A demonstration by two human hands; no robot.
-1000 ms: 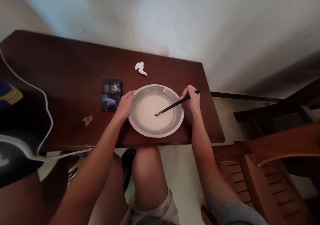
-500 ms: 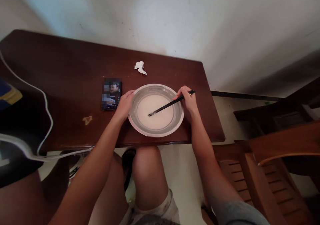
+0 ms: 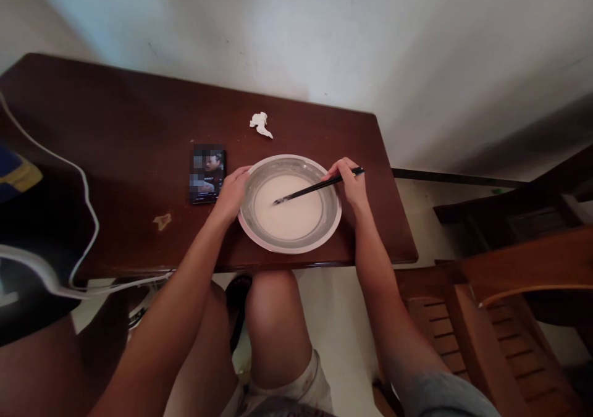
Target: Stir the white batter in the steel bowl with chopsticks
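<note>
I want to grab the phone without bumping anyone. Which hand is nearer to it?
Left. The left hand grips the bowl rim just beside the phone; the right hand holds chopsticks across the bowl.

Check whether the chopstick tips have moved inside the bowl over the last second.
Yes. The chopsticks in the right hand swept their tips from the bowl's centre toward its far-left side, nearer the phone.

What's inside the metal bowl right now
The metal bowl holds a pale, milky white mixture. The chopsticks in the right hand have their tips dipped in it. The left hand grips the rim. The bowl's bottom is hidden under the mixture.
</note>
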